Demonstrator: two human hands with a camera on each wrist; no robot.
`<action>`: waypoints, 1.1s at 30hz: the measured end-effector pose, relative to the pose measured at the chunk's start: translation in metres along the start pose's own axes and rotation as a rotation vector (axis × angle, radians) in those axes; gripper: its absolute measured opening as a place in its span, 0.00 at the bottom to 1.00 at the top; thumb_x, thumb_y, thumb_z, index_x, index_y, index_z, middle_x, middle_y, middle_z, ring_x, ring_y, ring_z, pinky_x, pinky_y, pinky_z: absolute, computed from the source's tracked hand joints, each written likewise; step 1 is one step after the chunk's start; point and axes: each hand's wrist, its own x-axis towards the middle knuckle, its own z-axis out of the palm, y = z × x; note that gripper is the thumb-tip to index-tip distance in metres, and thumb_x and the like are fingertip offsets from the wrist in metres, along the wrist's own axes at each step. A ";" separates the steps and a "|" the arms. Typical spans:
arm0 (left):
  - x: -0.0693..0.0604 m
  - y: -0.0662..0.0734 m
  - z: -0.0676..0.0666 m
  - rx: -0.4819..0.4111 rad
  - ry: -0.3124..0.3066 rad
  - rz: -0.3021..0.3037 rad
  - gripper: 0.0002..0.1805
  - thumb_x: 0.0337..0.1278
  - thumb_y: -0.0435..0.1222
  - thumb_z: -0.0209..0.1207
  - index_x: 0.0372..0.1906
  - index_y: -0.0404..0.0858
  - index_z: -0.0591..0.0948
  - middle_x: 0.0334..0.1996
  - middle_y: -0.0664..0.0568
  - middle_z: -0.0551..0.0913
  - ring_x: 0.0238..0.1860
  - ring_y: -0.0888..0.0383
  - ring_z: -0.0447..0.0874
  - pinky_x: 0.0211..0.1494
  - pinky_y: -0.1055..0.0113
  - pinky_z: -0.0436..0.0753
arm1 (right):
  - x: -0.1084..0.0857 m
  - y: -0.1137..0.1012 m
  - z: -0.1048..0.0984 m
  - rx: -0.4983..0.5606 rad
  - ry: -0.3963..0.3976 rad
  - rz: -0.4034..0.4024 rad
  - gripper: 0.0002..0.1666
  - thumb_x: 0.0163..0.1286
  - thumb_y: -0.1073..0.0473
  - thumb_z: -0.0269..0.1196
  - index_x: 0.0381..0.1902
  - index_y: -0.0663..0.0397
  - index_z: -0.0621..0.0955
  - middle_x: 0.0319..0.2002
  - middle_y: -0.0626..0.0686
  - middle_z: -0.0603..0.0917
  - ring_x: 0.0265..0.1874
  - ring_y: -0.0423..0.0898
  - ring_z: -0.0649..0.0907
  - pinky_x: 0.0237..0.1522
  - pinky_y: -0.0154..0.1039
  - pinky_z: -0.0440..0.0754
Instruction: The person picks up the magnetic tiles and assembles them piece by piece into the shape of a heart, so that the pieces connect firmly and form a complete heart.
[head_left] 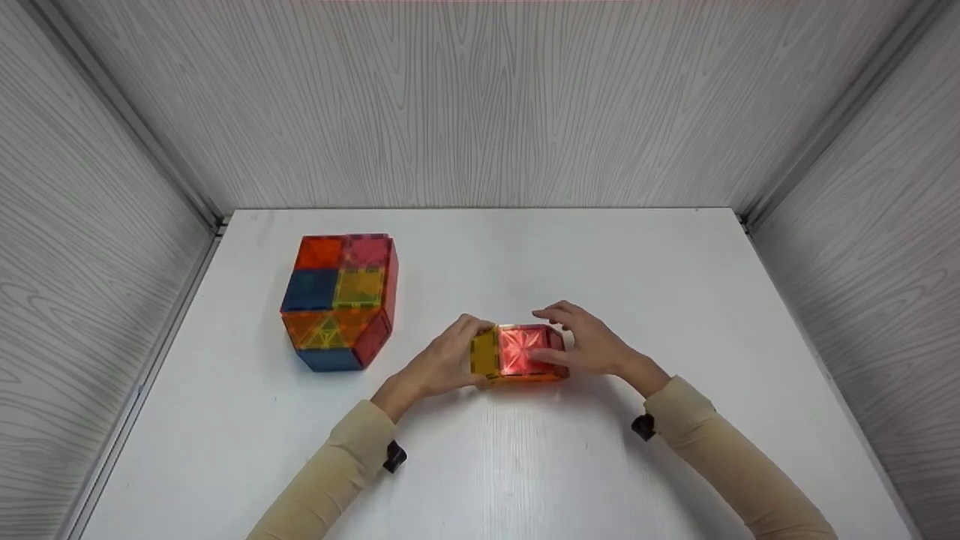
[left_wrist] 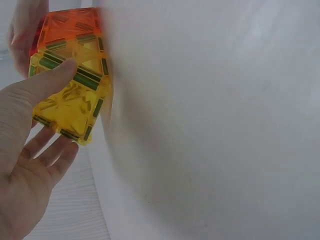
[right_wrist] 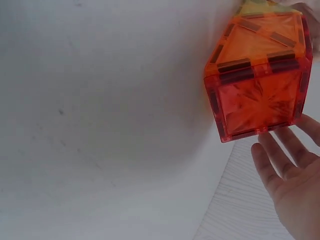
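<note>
A small box of see-through magnetic tiles lies on the table in the middle, yellow at its left end, red on top and at the right, orange along the near side. My left hand grips the yellow end, thumb on the near side and fingers round the far side. In the left wrist view that thumb presses by the edge of a yellow tile. My right hand is spread at the right end, thumb over the red top. Its fingers look loosely extended beside the red end tile in the right wrist view.
A larger block of magnetic tiles, in orange, pink, blue and yellow, stands back left on the white table. Grey wood-grain panels rise behind the table and at both sides.
</note>
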 end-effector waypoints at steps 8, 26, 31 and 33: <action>-0.013 0.007 0.012 0.238 0.093 0.101 0.41 0.59 0.37 0.75 0.74 0.41 0.67 0.68 0.46 0.73 0.68 0.51 0.76 0.76 0.56 0.78 | 0.001 0.005 -0.006 0.116 -0.114 0.165 0.45 0.70 0.34 0.67 0.73 0.58 0.76 0.62 0.58 0.84 0.54 0.53 0.84 0.57 0.53 0.83; -0.004 0.015 0.006 0.041 0.118 -0.099 0.47 0.61 0.65 0.66 0.75 0.40 0.70 0.67 0.45 0.77 0.66 0.48 0.80 0.74 0.47 0.78 | -0.009 -0.007 -0.003 0.002 -0.029 0.076 0.48 0.57 0.33 0.78 0.69 0.51 0.81 0.57 0.51 0.82 0.50 0.46 0.81 0.51 0.47 0.83; -0.002 0.019 0.009 0.055 0.163 -0.099 0.46 0.55 0.61 0.73 0.70 0.37 0.76 0.58 0.45 0.79 0.55 0.50 0.82 0.65 0.50 0.85 | -0.012 -0.007 0.001 -0.060 0.021 0.045 0.50 0.56 0.33 0.79 0.71 0.49 0.79 0.60 0.52 0.81 0.57 0.51 0.81 0.60 0.53 0.83; -0.003 0.020 0.012 0.062 0.189 -0.103 0.45 0.52 0.61 0.75 0.68 0.37 0.78 0.55 0.46 0.78 0.52 0.51 0.82 0.63 0.53 0.86 | -0.013 -0.005 0.003 -0.082 0.042 0.022 0.50 0.56 0.34 0.79 0.71 0.49 0.79 0.61 0.53 0.80 0.60 0.54 0.81 0.63 0.56 0.83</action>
